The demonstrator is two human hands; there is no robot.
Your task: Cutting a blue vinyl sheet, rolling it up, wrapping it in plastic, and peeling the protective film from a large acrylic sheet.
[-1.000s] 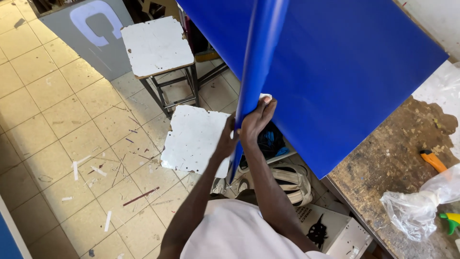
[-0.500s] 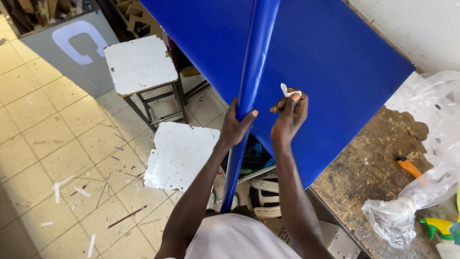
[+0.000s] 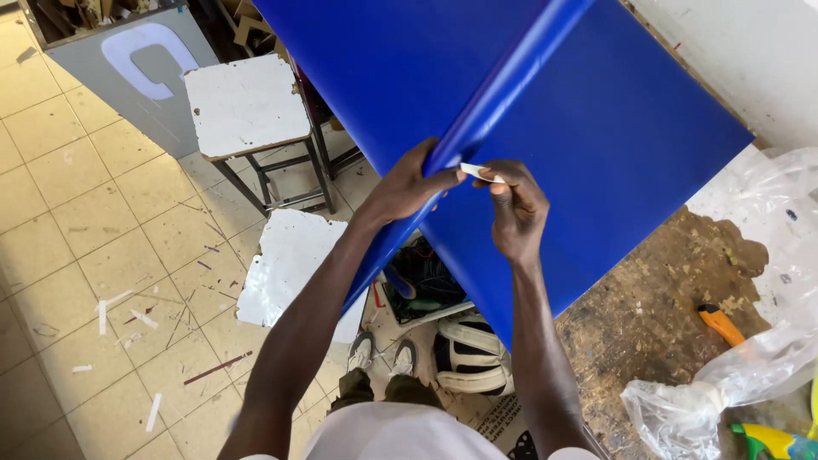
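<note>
A large blue sheet [image 3: 613,145] lies over a worn wooden worktable [image 3: 665,332], with a loosely rolled blue strip [image 3: 503,94] running diagonally across it. My left hand [image 3: 405,183] grips the rolled strip near its lower part. My right hand [image 3: 515,209] pinches a small white backing tab [image 3: 471,170] at the strip's edge, right beside the left thumb. Both forearms reach up from the bottom of the view.
A white-topped metal stool [image 3: 247,106] stands on the tiled floor, with a grey panel bearing a white letter shape [image 3: 141,64] behind it. A white board [image 3: 290,264] lies on the floor. Clear plastic wrap [image 3: 767,341] and an orange utility knife [image 3: 722,324] sit on the table at right.
My hands have slid up along the rolled strip and come together. The right hand, apart from the strip before, now pinches the white tab against it.
</note>
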